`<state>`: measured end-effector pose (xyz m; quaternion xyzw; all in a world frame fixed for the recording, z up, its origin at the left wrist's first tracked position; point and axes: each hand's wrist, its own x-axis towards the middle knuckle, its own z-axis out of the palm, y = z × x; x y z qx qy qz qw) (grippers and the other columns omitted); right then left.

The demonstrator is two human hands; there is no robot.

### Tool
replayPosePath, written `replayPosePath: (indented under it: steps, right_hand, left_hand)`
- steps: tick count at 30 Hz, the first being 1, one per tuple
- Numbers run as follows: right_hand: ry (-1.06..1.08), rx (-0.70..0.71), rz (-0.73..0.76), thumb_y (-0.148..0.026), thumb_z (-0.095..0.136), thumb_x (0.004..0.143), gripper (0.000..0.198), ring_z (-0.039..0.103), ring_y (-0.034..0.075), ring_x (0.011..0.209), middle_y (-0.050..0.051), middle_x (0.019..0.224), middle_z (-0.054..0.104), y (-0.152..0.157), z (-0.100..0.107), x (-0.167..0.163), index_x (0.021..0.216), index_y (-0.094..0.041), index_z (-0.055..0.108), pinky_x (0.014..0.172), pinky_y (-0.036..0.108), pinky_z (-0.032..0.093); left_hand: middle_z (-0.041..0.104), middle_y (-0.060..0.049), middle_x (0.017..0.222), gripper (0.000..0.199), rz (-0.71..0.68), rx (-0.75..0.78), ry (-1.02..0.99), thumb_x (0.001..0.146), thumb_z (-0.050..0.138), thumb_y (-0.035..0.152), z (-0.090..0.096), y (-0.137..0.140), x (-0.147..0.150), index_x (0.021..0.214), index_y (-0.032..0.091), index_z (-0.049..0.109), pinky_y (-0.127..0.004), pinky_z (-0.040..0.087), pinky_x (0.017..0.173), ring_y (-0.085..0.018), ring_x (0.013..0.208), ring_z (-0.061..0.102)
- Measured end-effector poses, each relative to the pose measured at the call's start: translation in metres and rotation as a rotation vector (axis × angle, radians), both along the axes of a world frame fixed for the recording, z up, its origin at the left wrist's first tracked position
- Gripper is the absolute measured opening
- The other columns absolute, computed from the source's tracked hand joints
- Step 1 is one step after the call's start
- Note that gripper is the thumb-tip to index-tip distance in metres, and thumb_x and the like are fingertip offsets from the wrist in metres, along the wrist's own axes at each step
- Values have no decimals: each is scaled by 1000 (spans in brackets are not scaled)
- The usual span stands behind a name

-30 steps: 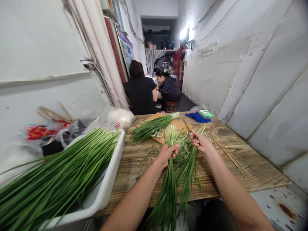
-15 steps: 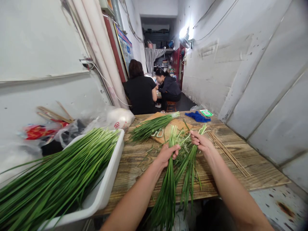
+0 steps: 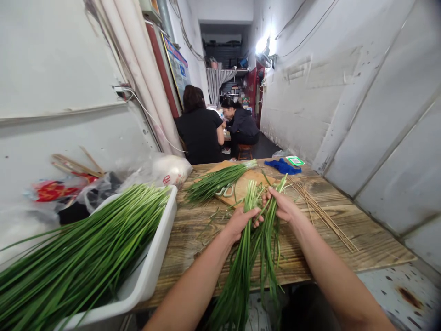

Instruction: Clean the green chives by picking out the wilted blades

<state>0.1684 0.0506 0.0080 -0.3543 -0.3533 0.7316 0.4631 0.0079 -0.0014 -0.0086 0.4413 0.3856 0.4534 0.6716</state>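
Observation:
My left hand is closed around a bunch of garlic chives, pale stem ends up and green leaves hanging over the table's front edge. Close beside it, my right hand grips a smaller bunch of garlic chives, its fingers near the pale ends. The two bunches nearly touch. Behind the hands lies another bundle of chives, with scissors partly under it, on a brown board. Loose trimmings lie around the hands, partly hidden by them.
A white tub heaped with chives stands at the left, plastic bags behind it. Thin wooden sticks lie on the wooden table at right. A blue cloth rests at the far edge. Two people sit beyond.
My right hand has moved left and slightly down with its bunch, closer to my left hand. The left hand has shifted slightly right, still holding its chives.

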Motion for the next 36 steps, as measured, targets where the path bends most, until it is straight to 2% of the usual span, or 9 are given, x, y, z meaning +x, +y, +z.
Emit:
replayPosePath:
  steps: [3,8,13,15,18,21,25,32,36]
  right_hand:
    - [91,-64,2,-42,73,75,37,49,7,45,-3,55,53,4,-3,-1,62,-18,46,41,19,42]
    - [90,-25,48,-30,83,63,40,26,1,35,-10,47,39,1,-8,-4,65,-18,45,30,13,21]
    - [-93,105,145,-34,82,63,41,28,2,33,-11,38,34,-9,-5,-8,58,-17,45,32,14,24]
    - [-129,125,101,-37,82,62,41,29,2,32,-10,37,35,-10,-4,-10,56,-17,47,32,14,23]
    - [-150,133,-13,-37,85,56,41,26,0,32,-8,41,42,-9,-4,-11,56,-15,50,30,14,19]
    - [-188,144,-80,-33,86,52,41,27,0,32,-7,43,45,-8,-4,-11,54,-15,49,28,15,19]
    - [-238,144,-86,-29,87,50,41,29,0,31,-7,42,46,-5,-4,-8,53,-15,49,28,15,20]
    - [-264,112,-16,-31,86,52,44,28,0,32,-8,42,43,-3,-1,0,52,-16,45,28,14,19]
    - [-234,125,165,-32,84,58,39,26,-1,33,-7,46,44,-5,4,7,56,-14,49,29,12,19]
  left_hand:
    - [67,-8,69,40,4,12,33,65,74,42,0,-1,2,85,9,67,-23,43,52,-9,50,55]
    - [60,-3,61,36,7,39,42,66,73,41,-2,1,0,80,8,69,-20,35,47,-6,46,48]
    - [52,3,54,40,-51,-59,8,64,74,44,-4,1,0,82,9,67,-19,30,43,-4,41,42]
    - [53,3,55,43,-36,-73,3,62,75,46,-3,1,1,84,10,66,-20,33,43,-5,42,44]
    - [53,3,55,45,81,-52,-10,61,76,48,-2,1,1,85,11,64,-20,33,42,-5,41,44]
    - [52,3,52,40,182,-23,5,60,76,47,-4,4,1,71,12,59,-19,30,40,-4,38,41]
    - [52,2,50,38,187,-17,30,61,76,45,-5,5,0,61,13,55,-19,31,39,-4,37,41]
    - [50,3,49,37,189,-15,9,60,77,43,-4,4,1,61,13,54,-18,28,37,-3,37,39]
    - [50,3,49,38,192,-16,-5,60,77,42,-2,3,1,62,13,54,-17,27,37,-3,36,39]
